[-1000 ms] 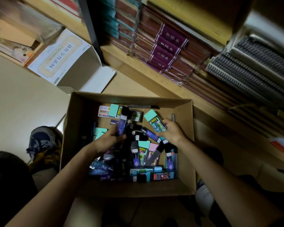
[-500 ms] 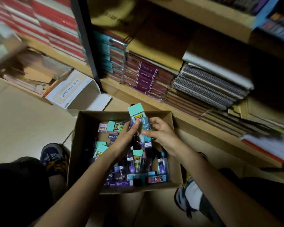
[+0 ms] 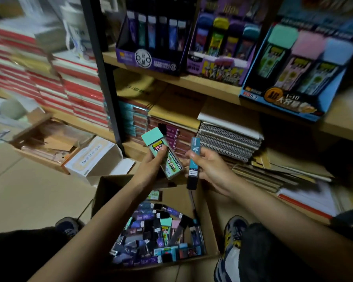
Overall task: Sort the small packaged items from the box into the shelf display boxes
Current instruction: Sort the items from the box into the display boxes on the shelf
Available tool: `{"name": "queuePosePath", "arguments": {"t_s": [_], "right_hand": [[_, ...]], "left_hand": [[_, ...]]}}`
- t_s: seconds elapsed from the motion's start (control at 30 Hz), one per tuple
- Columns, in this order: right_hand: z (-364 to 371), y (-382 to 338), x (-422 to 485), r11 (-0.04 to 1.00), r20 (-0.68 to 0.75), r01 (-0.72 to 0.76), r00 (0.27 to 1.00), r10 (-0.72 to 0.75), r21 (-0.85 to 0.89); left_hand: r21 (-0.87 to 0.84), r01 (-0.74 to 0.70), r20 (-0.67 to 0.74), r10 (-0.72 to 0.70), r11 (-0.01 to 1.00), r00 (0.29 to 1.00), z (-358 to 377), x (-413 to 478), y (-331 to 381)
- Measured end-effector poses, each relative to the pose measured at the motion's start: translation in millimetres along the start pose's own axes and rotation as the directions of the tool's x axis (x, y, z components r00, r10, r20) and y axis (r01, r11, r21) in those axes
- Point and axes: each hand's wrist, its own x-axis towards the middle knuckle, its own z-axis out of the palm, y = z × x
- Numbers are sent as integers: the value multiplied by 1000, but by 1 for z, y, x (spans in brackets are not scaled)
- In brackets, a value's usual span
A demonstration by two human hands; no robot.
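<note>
left hand (image 3: 151, 166): raised, grips wide packet (image 3: 171, 164) | right hand (image 3: 210, 169): raised, pinches slim packet (image 3: 194, 157) | forearms extended

Dim wooden shelving (image 3: 212, 86) above pale tiled floor (image 3: 29, 190).

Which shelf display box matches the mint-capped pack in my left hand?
The blue display box, far right: it alone holds wide packs capped mint, pink and blue.

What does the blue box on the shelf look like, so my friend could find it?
Find the wooden shelf above the stacked spiral notebooks. The blue box stands rightmost of three in a row there. Its two neighbours are purple, and only it holds chunky packs with mint, pink and pale-blue caps.
</note>
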Motion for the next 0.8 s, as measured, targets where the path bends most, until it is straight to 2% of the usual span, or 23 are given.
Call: {"name": "queuePosePath", "arguments": {"t_s": [0.17, 0.33, 0.57, 0.67, 0.8], "right_hand": [[-19, -41, -5, 977, -5, 114, 993, -116, -179], [-34, -80, -2, 995, 140, 20, 990, -6, -99], [-34, -121, 2, 953, 167, 236, 964, -206, -191], [-32, -131, 5, 930, 108, 288, 957, -270, -230], [-31, -138, 11, 926, -4, 332, 941, -339, -180]], "left_hand": [[67, -127, 17, 126, 990, 992, -3, -3, 53], [116, -229, 31, 227, 966, 973, -14, -4, 106], [157, -281, 55, 275, 947, 960, -26, -3, 145], [157, -290, 69, 283, 944, 957, -22, 0, 149], [156, -295, 72, 287, 943, 955, -8, 6, 148]]}}
